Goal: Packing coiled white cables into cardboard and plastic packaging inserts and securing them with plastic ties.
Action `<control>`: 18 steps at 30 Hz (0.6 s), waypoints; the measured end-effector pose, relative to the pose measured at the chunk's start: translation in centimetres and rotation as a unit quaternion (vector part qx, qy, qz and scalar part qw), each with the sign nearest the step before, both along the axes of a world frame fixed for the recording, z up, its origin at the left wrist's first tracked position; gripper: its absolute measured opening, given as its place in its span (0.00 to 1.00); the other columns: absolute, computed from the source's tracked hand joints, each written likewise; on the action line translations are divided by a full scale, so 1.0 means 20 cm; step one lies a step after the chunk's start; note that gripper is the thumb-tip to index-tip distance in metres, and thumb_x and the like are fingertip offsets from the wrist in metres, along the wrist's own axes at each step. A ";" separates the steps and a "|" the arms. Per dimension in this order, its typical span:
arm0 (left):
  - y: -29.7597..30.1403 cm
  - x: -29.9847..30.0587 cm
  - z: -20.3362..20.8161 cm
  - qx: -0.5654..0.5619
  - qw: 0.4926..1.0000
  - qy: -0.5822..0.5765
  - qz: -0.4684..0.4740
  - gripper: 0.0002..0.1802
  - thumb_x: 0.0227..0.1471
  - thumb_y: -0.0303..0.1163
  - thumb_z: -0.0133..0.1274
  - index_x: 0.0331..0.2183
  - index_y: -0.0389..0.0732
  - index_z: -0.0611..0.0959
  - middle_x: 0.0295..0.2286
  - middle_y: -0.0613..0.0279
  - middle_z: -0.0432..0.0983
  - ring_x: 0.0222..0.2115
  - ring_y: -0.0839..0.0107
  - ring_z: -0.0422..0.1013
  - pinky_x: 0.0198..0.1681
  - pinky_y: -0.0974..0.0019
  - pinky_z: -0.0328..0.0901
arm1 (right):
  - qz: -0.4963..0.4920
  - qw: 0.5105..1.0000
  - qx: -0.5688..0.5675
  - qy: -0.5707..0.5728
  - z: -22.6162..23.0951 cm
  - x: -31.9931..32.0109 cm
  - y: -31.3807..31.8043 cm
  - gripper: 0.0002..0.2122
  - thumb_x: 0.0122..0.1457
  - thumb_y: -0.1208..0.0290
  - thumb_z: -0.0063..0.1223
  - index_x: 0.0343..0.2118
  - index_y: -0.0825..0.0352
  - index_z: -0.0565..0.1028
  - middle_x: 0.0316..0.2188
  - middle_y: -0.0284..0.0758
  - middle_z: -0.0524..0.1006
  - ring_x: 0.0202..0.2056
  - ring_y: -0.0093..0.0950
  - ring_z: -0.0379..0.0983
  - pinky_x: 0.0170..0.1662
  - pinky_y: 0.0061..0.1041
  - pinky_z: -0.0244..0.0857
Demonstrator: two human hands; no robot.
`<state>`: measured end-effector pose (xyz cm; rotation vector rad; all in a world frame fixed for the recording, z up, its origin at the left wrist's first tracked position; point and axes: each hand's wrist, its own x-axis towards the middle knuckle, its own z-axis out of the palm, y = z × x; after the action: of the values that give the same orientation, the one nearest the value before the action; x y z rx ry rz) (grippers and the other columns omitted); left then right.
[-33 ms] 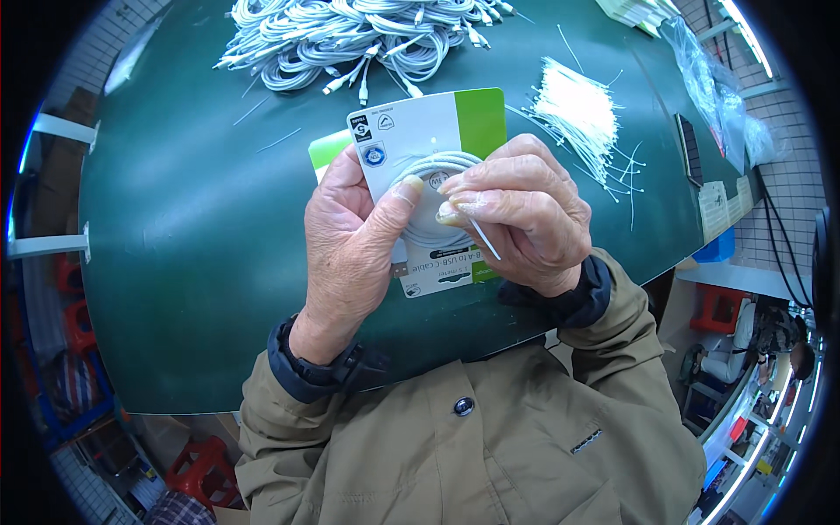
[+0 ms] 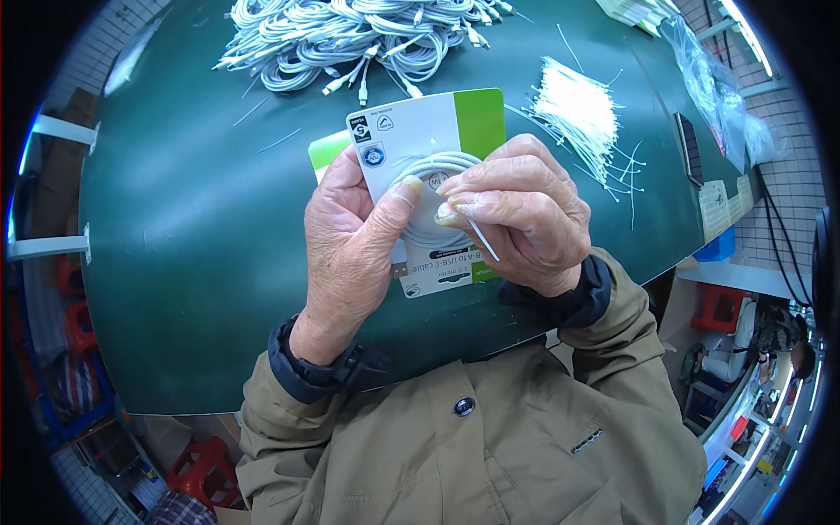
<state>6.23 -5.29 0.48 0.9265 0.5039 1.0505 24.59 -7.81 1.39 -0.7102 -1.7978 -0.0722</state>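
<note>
My left hand (image 2: 350,241) grips a white and green packaging card (image 2: 418,124), its thumb pressing a coiled white USB cable (image 2: 448,161) flat against the card. A metal plug end (image 2: 399,269) of the cable shows beside that hand. Over the coil's right side, my right hand (image 2: 535,214) pinches a thin white cable tie (image 2: 484,240), whose tail sticks out below the fingertips. The rest of the tie is hidden by the fingers. Another green-cornered card (image 2: 325,150) peeks out behind my left hand.
A large heap of coiled white cables (image 2: 350,44) lies at the far side of the green table (image 2: 192,262). To the right are a pile of white cable ties (image 2: 573,109), a dark phone-like slab (image 2: 689,149) and clear plastic bags (image 2: 704,74). Stacked cards (image 2: 639,12) sit far right.
</note>
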 end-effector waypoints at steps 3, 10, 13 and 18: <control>0.01 0.00 0.00 0.012 1.000 0.012 0.009 0.22 0.62 0.24 0.55 0.56 0.30 0.72 0.47 0.52 0.79 0.46 0.70 0.76 0.51 0.66 0.71 | 0.001 1.000 -0.007 -0.005 0.00 0.00 0.00 0.16 0.46 0.82 0.73 0.37 0.64 0.77 0.32 0.37 0.83 0.30 0.29 0.78 0.30 0.24 0.70; 0.00 0.01 0.00 0.029 0.999 0.028 0.030 0.22 0.62 0.24 0.54 0.56 0.30 0.71 0.47 0.52 0.79 0.46 0.71 0.76 0.51 0.66 0.71 | 0.008 0.999 -0.041 -0.002 -0.01 0.00 0.00 0.14 0.47 0.81 0.73 0.35 0.62 0.77 0.32 0.34 0.83 0.31 0.28 0.78 0.32 0.24 0.69; 0.00 0.00 0.00 0.030 0.999 0.031 0.033 0.22 0.63 0.25 0.54 0.56 0.30 0.71 0.47 0.52 0.79 0.46 0.71 0.76 0.51 0.66 0.71 | 0.020 0.998 -0.055 0.004 -0.01 0.00 0.00 0.14 0.47 0.79 0.73 0.34 0.62 0.77 0.31 0.33 0.83 0.31 0.27 0.77 0.32 0.24 0.68; 0.01 -0.01 0.00 0.019 0.999 0.030 0.030 0.21 0.63 0.25 0.54 0.55 0.30 0.71 0.47 0.52 0.79 0.46 0.71 0.76 0.51 0.66 0.71 | 0.031 0.998 -0.061 0.010 -0.01 -0.01 0.00 0.14 0.48 0.77 0.74 0.34 0.61 0.77 0.31 0.33 0.83 0.30 0.27 0.76 0.32 0.24 0.67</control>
<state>6.13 -5.10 0.44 0.9836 0.5649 1.0917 24.39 -7.90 1.09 -0.7381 -1.8143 0.0874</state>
